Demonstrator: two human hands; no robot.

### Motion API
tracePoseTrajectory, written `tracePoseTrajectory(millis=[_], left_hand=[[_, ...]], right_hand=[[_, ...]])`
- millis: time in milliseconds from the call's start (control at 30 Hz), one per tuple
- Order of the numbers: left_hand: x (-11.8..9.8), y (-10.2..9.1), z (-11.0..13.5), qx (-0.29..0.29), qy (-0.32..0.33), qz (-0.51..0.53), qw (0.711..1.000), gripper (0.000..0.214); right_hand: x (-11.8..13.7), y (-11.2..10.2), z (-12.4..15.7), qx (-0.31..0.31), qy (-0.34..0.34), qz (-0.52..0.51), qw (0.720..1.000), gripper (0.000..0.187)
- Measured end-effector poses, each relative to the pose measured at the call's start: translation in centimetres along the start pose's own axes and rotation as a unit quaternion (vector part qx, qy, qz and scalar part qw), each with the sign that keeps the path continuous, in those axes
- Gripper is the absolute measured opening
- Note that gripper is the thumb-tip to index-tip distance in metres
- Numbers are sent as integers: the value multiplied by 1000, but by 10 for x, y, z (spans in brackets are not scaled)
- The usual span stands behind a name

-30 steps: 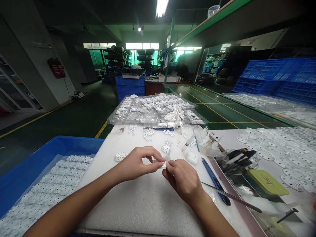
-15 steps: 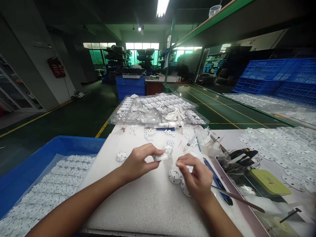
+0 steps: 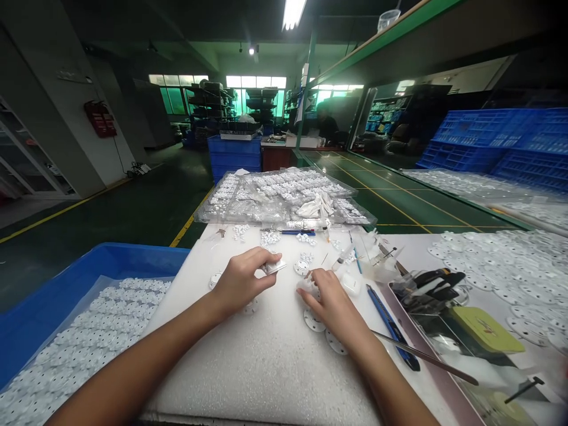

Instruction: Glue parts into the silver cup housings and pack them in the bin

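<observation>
My left hand (image 3: 244, 278) is closed, pinching a small flat white piece (image 3: 275, 266) between thumb and fingertips above the white foam board (image 3: 266, 367). My right hand (image 3: 331, 302) has its thumb and fingers around a small translucent whitish object (image 3: 309, 288), whose kind I cannot make out. Just beyond these fingers lies a round white disc (image 3: 301, 268) with dark marks. Two more white discs, one a holed disc (image 3: 314, 320), are partly hidden under my right hand. Another disc (image 3: 215, 280) shows behind my left hand.
Small white parts (image 3: 270, 238) lie in piles, with filled clear trays (image 3: 284, 189) behind. At right are a blue utility knife (image 3: 393, 328), a long metal strip (image 3: 426, 357), and a tool box with a yellow-green case (image 3: 488, 328). A blue bin (image 3: 128, 251) stands left.
My left hand has shifted slightly left with the flat white piece. My right hand has moved forward and left, its fingers now around the whitish object. A white block-like item beside it is uncovered.
</observation>
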State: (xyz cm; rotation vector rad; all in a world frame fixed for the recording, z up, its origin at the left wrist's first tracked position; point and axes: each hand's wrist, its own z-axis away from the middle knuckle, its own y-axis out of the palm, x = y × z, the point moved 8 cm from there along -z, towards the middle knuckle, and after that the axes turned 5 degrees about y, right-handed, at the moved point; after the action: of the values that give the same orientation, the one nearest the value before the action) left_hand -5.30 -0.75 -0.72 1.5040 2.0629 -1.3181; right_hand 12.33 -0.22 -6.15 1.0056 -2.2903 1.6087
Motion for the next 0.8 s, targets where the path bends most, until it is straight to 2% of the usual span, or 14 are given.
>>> tracePoseTrajectory(millis=[100, 167, 233, 300, 367, 433, 533, 667, 800], left_hand=[[17, 7, 3, 3, -137, 129, 982, 23], [24, 20, 7, 14, -219, 254, 942, 31], [27, 33, 13, 26, -273, 358, 893, 36], [29, 44, 19, 39, -319, 412, 852, 37], [32, 53, 26, 48, -358, 438, 823, 36], [34, 60, 31, 55, -386, 456, 800, 35], [35, 67, 36, 64, -414, 470, 777, 33], [32, 73, 39, 74, -427, 477, 765, 30], [30, 77, 41, 76, -426, 488, 758, 29]], right_hand=[[3, -9, -1, 14, 32, -165, 986, 15], [11, -18, 1, 18, 31, -256, 966, 17], [20, -29, 5, 5, 16, -307, 952, 20], [22, -40, 10, -38, 10, -333, 942, 28], [16, -53, 17, -117, 12, -338, 934, 32], [8, -62, 24, -191, 9, -320, 928, 30], [0, -70, 32, -259, 1, -293, 920, 23], [2, -75, 36, -302, -2, -282, 911, 28], [13, -73, 40, -294, -43, -250, 921, 27]])
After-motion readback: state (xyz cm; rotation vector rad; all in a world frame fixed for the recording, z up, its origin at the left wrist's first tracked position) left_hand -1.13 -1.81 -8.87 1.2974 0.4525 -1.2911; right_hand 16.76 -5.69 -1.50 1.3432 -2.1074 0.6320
